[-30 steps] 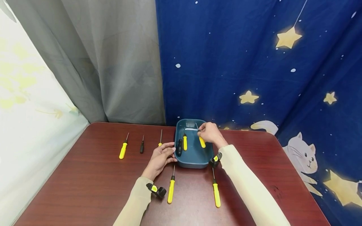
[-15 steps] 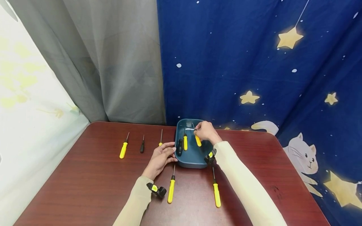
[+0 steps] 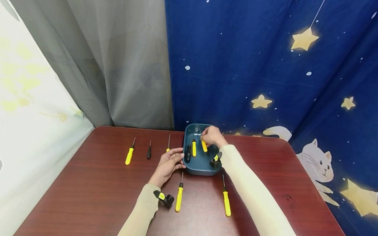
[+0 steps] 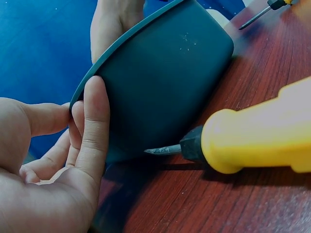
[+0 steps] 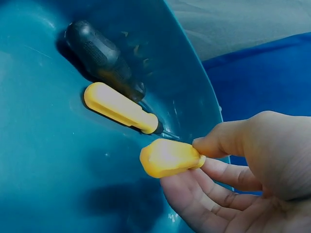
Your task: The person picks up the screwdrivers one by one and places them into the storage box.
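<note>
A dark blue-green plastic bin point(image 3: 203, 172) stands at the table's far edge. My left hand point(image 3: 168, 166) pinches its left rim between thumb and fingers, as the left wrist view shows. Over the bin's floor my right hand point(image 3: 213, 136) pinches a yellow-handled screwdriver point(image 5: 170, 158) near the neck of its handle; the fingers partly hide the shaft. In the bin, left of it, lie another yellow-handled screwdriver point(image 5: 119, 107) and a black-handled screwdriver point(image 5: 99, 53), side by side. A yellow screwdriver point(image 4: 262, 133) lies on the table close to my left hand.
On the table to the left lie a yellow screwdriver point(image 3: 129, 156) and a small black screwdriver point(image 3: 149, 152). Another screwdriver point(image 3: 168, 141) is partly hidden behind my left hand. In front of the bin's right corner lies a yellow screwdriver point(image 3: 226, 203). Curtains point(image 3: 212, 82) hang behind the table.
My right hand has moved left over the bin with the screwdriver, bringing it nearer the two lying there. The left hand has stayed at the bin's rim.
</note>
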Action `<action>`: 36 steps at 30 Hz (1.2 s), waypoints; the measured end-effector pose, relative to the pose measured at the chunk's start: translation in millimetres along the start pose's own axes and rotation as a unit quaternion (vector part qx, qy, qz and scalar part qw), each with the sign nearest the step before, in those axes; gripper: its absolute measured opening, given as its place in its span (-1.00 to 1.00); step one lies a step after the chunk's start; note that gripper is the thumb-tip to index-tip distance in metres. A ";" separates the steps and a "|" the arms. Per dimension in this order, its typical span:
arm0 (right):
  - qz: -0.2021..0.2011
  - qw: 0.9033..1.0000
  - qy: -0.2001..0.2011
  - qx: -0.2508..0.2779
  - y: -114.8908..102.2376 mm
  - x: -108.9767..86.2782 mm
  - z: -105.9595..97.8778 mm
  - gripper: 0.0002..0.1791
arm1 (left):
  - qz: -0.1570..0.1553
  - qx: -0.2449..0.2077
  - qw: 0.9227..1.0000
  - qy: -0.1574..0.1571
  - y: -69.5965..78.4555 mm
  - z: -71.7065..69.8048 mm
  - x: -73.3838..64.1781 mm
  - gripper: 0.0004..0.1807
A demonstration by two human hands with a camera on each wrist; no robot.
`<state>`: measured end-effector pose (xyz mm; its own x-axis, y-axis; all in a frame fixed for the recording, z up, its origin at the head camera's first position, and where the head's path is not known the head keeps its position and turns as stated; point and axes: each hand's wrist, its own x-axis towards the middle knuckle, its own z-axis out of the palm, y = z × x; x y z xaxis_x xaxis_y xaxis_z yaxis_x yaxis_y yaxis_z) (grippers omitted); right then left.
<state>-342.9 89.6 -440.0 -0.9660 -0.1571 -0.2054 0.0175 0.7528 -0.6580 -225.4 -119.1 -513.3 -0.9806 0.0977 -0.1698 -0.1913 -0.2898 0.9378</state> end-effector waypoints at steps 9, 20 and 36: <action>0.022 1.000 -0.008 0.012 0.7 3.8 5.0 -0.85 | 0.002 0.006 1.000 -0.002 1.4 0.6 -1.4 -0.55; 0.051 0.998 -0.026 0.033 2.7 14.1 14.6 -0.79 | 0.002 0.007 1.000 0.001 -0.2 0.0 -0.7 -0.58; 0.091 0.995 -0.025 0.045 2.1 17.5 26.9 -0.72 | -0.001 0.013 1.000 -0.005 -0.3 -2.2 -0.1 -0.57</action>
<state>-352.9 71.3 -464.4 -0.9308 -0.0571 -0.3611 0.2155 0.7124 -0.6679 -225.4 -121.1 -514.3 -0.9797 0.1086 -0.1683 -0.1917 -0.2648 0.9451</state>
